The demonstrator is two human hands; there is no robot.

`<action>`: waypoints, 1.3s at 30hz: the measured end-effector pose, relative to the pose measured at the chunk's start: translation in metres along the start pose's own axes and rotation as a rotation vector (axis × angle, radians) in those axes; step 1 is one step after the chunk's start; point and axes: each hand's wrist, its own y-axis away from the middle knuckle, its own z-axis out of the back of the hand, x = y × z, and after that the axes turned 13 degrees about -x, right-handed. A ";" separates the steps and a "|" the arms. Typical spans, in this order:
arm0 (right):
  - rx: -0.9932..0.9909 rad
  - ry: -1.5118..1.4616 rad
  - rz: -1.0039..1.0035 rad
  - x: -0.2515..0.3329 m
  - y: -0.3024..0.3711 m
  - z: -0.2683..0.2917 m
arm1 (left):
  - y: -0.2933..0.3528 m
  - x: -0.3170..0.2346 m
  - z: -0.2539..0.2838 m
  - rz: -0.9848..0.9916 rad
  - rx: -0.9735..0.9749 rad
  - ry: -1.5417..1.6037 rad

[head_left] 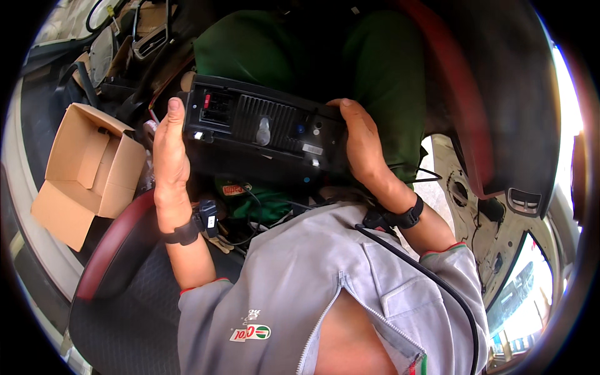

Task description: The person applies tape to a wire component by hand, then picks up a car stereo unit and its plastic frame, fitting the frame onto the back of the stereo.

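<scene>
A black car stereo unit (269, 128) is held over my lap, its connector side facing me. That side shows a socket block with a red piece, ridged cooling fins, a pale smudge and small coloured sockets. My left hand (170, 150) grips its left end, thumb pointing up along the edge, the other fingers mostly hidden. At the opposite end, my right hand (362, 137) is closed round the right edge, with its fingertips out of sight behind. Green trousers (387, 81) lie beneath the unit.
An opened cardboard box (94, 165) stands to the left, beside the dark seat (125, 306) with red trim. Loose car parts (103, 53) crowd the upper left. A door with its inner panel exposed (459, 187) is at the right. A black cable (431, 275) runs over my grey shirt.
</scene>
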 end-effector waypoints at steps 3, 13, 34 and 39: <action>0.003 0.008 0.009 -0.002 -0.002 0.001 | 0.001 -0.003 0.000 0.017 0.040 0.020; -0.032 0.152 0.115 0.007 0.002 -0.001 | 0.002 -0.004 -0.002 -0.061 -0.003 -0.091; -0.074 0.175 0.220 0.002 0.000 -0.004 | 0.006 -0.004 -0.010 -0.101 -0.084 -0.176; -0.057 0.180 0.202 0.005 0.000 0.001 | 0.001 0.009 -0.003 -0.068 -0.092 -0.059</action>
